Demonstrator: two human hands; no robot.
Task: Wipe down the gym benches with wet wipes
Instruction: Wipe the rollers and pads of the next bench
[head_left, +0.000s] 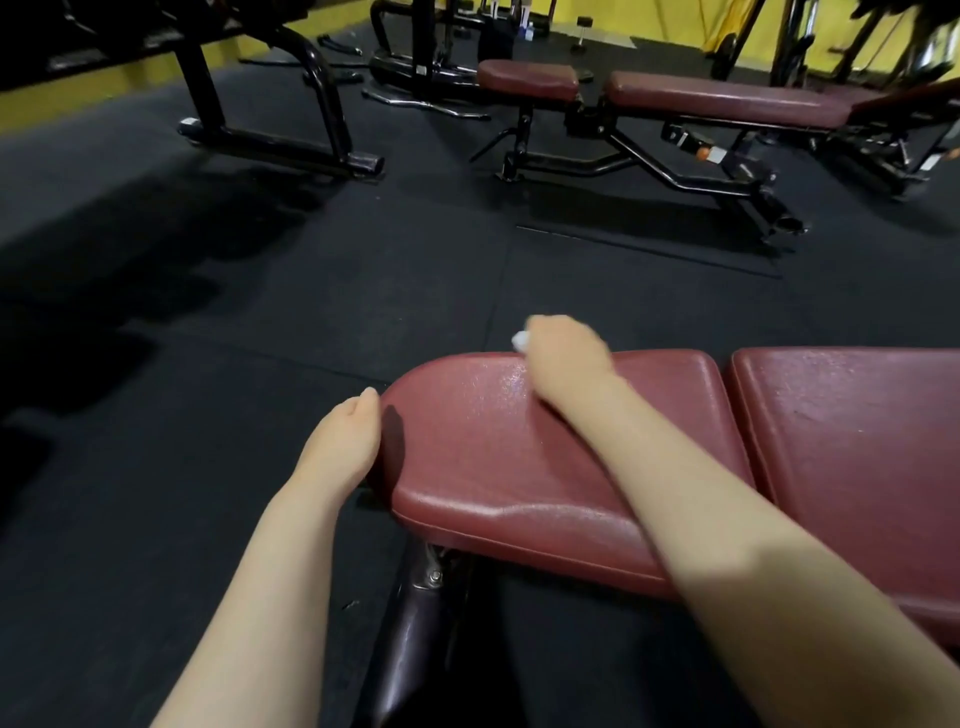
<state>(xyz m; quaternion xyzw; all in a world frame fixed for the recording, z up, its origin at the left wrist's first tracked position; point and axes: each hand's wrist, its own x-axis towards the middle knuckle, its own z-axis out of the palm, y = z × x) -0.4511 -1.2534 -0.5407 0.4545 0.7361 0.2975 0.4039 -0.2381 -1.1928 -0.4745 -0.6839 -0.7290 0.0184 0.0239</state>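
The wet wipe (520, 340) shows only as a small white wad just above centre of the frame, poking out past the knuckles of the right hand (566, 358). That hand is curled over it, fingers bunched together and gripping the wipe against the far edge of the near bench's seat pad (519, 467), the maroon cushion filling the lower middle of the frame. The individual fingertips are hidden under the hand, so how they lie on the wipe cannot be told. A damp sheen runs across the pad's top beneath and beside the hand, which suggests the wiping of this pad is under way, with the stroke now at its far rim.

The left hand (345, 441) sits at the pad's rounded left end, fingers held together and touching the side of the cushion; it looks to be steadying the bench or the person.

To the right, across a narrow gap, the back pad (852, 441) of the same bench looks drier and duller. By my reading the next move calls for drawing the wipe back over the near part of the seat pad, then crossing the gap to that back pad, keeping the wad flat enough to cover ground.

In the upper right of the frame a second bench (727, 96) stands on the black rubber floor (260, 270), well apart, probably still to be done.
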